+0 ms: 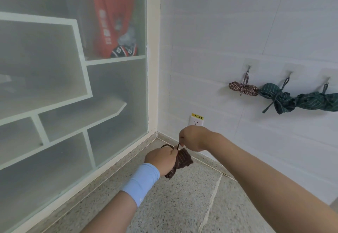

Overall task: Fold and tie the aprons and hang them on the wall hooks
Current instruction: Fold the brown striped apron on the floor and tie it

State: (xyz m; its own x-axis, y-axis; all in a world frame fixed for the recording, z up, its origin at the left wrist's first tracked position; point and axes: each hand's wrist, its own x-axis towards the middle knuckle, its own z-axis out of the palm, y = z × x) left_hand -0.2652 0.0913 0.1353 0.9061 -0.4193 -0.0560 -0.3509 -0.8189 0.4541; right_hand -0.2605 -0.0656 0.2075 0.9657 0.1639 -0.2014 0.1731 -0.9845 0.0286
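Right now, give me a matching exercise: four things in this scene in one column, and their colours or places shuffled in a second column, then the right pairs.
Things:
1. Bundle in the hands
2. Leftmost hung bundle
3. Middle hung bundle
4. Wall socket

Descriptions:
A. Green with stripes
B. Low on the wall, yellow label above
C. Dark brown with stripes
D. Brown and white check

Pairs: 1-C, 2-D, 3-A, 4-B

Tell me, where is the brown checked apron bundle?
The brown checked apron bundle hangs on the white tiled wall from the leftmost clear hook, just left of the first green striped bundle, above the socket.
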